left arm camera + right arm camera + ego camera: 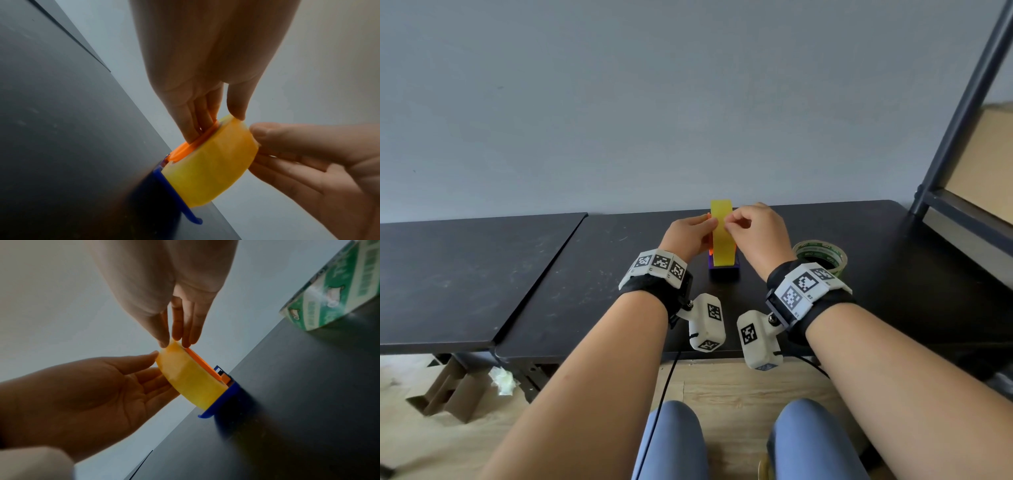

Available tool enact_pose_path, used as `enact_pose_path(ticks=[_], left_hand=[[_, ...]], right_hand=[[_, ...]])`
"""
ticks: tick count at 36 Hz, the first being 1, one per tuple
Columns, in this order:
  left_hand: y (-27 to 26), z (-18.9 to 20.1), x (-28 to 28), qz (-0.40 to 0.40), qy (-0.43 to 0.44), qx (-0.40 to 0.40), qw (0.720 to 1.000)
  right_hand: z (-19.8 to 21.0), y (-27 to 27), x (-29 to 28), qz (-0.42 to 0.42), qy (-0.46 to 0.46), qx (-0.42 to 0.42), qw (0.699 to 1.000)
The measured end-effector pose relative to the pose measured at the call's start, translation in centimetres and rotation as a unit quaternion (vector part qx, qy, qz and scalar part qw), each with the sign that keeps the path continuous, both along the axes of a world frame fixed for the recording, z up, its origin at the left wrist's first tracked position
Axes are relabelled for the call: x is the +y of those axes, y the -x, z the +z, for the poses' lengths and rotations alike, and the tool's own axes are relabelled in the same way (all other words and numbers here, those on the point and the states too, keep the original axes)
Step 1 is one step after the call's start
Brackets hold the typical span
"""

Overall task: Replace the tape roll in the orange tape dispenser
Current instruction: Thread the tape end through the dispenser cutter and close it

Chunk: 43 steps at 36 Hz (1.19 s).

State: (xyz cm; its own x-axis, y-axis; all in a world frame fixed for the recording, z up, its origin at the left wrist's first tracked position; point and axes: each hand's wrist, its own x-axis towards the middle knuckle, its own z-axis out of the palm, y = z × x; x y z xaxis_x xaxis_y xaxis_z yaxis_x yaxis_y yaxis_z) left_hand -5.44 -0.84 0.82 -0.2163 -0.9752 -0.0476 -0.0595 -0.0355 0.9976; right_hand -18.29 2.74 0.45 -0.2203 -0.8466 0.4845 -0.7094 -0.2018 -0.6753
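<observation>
A yellow tape roll (721, 236) stands upright in the orange tape dispenser (710, 253), whose blue base (724, 272) rests on the black table (585, 274). My left hand (714, 222) holds the left side. In the left wrist view its fingers (195, 123) lie along the orange side plate (189, 146) and its thumb presses the roll's rim (209, 170). My right hand (727, 224) pinches the roll's upper right edge; in the right wrist view the right hand (176, 337) has thumb and fingertips closed over the yellow roll (189, 378) beside the orange plate (203, 365).
A green-printed tape roll (820, 255) lies flat on the table just right of my right wrist, also seen as the green roll (337, 288). A second black table (465, 274) adjoins on the left. A dark shelf frame (962, 120) rises at the right. Cardboard (448, 390) sits on the floor.
</observation>
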Motion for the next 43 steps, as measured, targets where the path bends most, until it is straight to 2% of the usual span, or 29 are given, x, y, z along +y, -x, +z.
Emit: enact_pose_path(ticks=[7,13,23,29,34,38,43], left_hand=[[-0.5,0.1,-0.2,-0.008,-0.006,-0.022,1.0],[-1.0,0.4,0.4,-0.077,0.024,-0.124,0.989],[-1.6,-1.2,0.0,-0.078,0.078,-0.17,0.979],[-1.6,-0.6,0.0,-0.096,0.101,-0.214,0.967],[-1.6,-0.5,-0.1,-0.103,0.113,-0.234,0.96],[-1.5,-0.6,-0.3,-0.099,0.121,-0.253,0.955],[-1.3,-0.5,-0.5,-0.1,0.117,-0.268,0.951]], right_hand=[[-0.2,-0.1,0.4,0.014,-0.005,-0.017,1.0],[-0.6,-0.1,0.5,0.027,0.007,-0.003,1.0],[-0.9,-0.5,-0.1,-0.015,0.047,0.063,0.997],[-0.7,-0.8,-0.1,-0.002,0.066,0.149,0.987],[-0.9,-1.2,-0.6,-0.018,0.039,0.202,0.978],[-0.7,-1.1,-0.8,-0.023,0.003,0.208,0.978],[-0.1,-0.9,-1.1,-0.035,-0.038,0.156,0.986]])
